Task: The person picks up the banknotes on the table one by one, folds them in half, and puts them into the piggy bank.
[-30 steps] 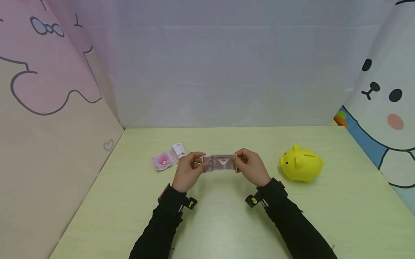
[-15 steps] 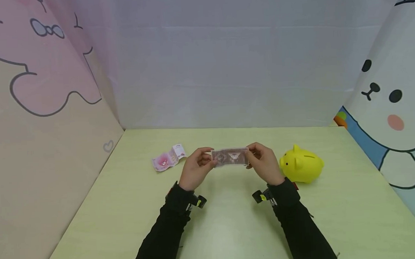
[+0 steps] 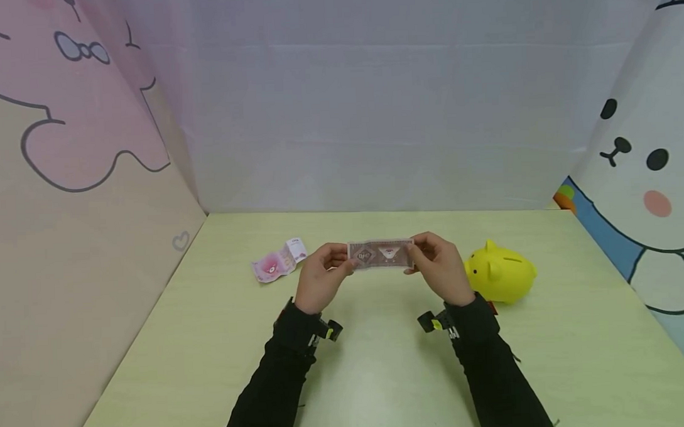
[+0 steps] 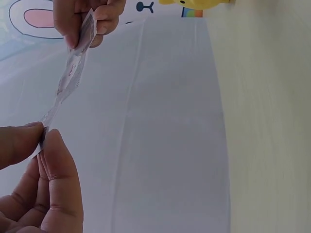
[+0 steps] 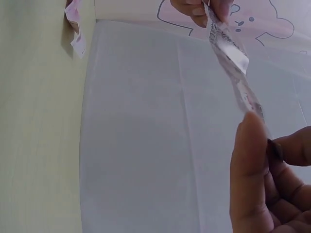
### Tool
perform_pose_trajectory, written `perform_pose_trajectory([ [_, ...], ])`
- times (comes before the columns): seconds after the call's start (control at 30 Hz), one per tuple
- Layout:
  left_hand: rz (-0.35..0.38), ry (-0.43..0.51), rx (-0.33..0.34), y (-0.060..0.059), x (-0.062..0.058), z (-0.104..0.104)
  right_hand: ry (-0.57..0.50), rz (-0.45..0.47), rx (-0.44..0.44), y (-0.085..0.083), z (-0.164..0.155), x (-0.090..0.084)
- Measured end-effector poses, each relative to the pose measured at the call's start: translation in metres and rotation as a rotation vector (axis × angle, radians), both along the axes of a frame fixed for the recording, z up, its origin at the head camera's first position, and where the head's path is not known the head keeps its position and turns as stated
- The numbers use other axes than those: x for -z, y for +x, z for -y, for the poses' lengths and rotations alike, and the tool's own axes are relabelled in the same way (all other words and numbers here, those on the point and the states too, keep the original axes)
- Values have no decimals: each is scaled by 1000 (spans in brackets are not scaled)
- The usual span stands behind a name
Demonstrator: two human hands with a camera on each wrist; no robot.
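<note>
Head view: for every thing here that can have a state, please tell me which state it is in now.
Brown banknote: off the table, held flat and stretched between both hands.
Left hand: pinches the note's left end.
Right hand: pinches the note's right end.
Pink banknote: lies crumpled on the table, untouched.
Yellow piggy bank: stands upright on the table, slot on top.

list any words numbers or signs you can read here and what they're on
No text reads clearly.
Brown banknote held between left hand and right hand: print too blurred to read.
Pink banknote on the table: print too small.
Yellow piggy bank: no marking visible.
</note>
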State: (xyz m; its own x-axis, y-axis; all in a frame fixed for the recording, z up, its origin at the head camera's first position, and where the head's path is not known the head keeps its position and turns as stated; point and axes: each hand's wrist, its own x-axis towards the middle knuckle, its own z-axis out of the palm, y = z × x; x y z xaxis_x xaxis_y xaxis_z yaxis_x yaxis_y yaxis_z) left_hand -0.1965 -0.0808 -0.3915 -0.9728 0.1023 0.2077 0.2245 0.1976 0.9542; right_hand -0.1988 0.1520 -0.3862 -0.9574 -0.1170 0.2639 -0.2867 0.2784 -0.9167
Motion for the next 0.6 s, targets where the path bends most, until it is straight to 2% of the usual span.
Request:
perform_pose_trajectory([
  [0.3,-11,-5,-28,3,-5,2,-15,7,-22,2,2,2],
  [0.6,-51,40,-32,5,-8,3,-40,7,14,6,7,1],
])
